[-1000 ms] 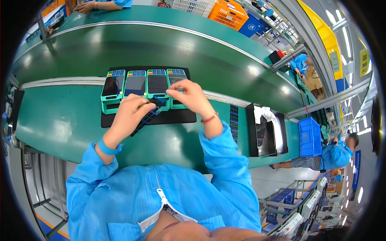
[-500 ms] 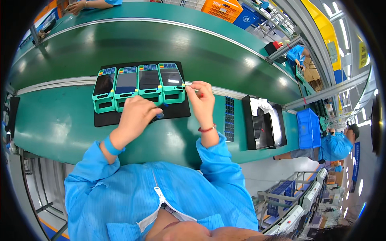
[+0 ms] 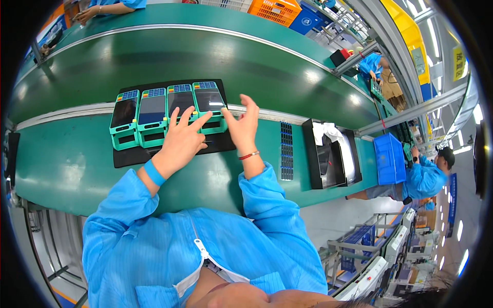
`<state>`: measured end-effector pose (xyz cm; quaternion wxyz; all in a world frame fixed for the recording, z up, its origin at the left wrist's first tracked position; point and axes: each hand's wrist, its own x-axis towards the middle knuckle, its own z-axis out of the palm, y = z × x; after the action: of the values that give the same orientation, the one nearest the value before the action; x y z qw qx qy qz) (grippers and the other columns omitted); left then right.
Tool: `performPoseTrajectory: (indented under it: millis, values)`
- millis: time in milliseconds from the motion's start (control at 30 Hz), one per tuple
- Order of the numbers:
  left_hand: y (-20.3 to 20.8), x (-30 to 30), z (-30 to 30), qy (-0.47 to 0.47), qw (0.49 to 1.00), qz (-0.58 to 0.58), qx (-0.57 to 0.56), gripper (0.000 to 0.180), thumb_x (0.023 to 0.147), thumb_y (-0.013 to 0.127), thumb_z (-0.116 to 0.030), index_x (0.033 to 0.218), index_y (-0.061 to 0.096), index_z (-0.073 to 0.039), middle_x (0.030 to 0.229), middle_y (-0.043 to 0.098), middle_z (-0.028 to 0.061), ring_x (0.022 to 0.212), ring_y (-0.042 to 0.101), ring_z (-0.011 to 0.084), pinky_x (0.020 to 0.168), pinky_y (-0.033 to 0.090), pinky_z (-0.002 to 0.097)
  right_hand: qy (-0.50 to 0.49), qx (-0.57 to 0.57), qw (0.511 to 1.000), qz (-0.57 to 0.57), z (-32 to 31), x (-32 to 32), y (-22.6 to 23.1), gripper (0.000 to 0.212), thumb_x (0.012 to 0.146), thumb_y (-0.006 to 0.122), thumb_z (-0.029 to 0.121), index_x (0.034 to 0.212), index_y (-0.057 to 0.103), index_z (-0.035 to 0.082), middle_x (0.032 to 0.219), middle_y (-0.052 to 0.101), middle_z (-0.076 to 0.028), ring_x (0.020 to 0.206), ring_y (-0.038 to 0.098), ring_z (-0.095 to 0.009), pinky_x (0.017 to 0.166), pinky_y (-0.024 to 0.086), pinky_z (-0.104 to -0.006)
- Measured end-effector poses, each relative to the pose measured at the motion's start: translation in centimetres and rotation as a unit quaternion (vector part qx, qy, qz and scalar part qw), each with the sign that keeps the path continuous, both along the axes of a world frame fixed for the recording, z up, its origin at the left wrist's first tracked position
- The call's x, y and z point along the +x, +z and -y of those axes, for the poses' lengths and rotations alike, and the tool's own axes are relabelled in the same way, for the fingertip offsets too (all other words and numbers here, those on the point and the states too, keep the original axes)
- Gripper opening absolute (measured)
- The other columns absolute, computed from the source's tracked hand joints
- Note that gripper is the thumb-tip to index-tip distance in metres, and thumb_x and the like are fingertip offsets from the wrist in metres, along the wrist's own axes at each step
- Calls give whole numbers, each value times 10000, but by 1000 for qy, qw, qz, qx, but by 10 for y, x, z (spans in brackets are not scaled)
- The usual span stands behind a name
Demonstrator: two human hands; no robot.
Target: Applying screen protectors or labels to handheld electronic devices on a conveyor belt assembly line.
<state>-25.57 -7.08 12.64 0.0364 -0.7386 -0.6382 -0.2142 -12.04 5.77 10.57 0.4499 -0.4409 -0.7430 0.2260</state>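
Note:
Several green card payment terminals (image 3: pixel 125 112) with dark screens and keypads stand side by side on a black mat (image 3: pixel 129 158). My left hand (image 3: pixel 181 137) lies palm down over the lower part of the two rightmost ones, its fingers spread and reaching to the rightmost terminal (image 3: pixel 208 98). Beside that terminal's right edge, my right hand (image 3: pixel 243 127) has thumb and fingers apart, the thumb at the terminal's edge. Nothing shows in my right hand. A small dark thing near my left thumb is too unclear to name.
To the right lie a block of small dark parts (image 3: pixel 286 151), a black box (image 3: pixel 317 177) with white sheeting, and a blue bin (image 3: pixel 389 159). A green conveyor belt (image 3: pixel 169 56) runs beyond the bench. Co-workers in blue are at the far left and right.
My left hand has moved right and its fingers have spread. My right hand's pinch at the rightmost terminal's edge has opened. The whole view has shifted slightly.

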Motion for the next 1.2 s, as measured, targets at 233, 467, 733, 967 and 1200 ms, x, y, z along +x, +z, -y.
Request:
performPoseTrajectory:
  millis: [233,467,733,967,1200]
  values:
    - [1,1,-3,-3,1000,7,0,168,670,725,-249,658,678,-88,1375,412,19,1257,343,365,1038,200,578,183,-457,864,-104,-35,6,1,544,763,717,186,1208,435,54,976,575,-68,537,390,-30,397,243,-171]
    - [28,-38,51,22,972,228,54,139,794,630,-199,795,653,-62,1231,556,62,1257,353,364,1042,232,486,147,-275,950,-23,2,33,-5,402,802,666,400,936,569,33,808,614,-85,602,519,-121,516,422,-252]
    - [26,-77,140,124,773,622,-5,224,889,508,-117,1010,634,23,1010,632,48,816,494,74,759,395,236,256,-819,451,-243,95,-31,-28,406,858,613,347,1022,501,-7,845,602,-77,429,279,-27,339,203,-164]
    - [-10,-74,139,165,656,736,23,192,929,504,-193,874,611,-44,819,595,-22,716,488,35,656,391,205,365,-656,563,-346,16,-114,-22,168,894,565,208,917,527,46,962,613,-89,467,302,-28,367,212,-173]
    - [-24,-80,114,174,639,748,37,215,928,529,-239,792,578,-81,724,550,-52,657,458,22,594,363,200,437,-589,677,-64,76,-94,-7,281,947,461,219,1122,538,13,877,612,-75,473,311,-36,385,231,-190]
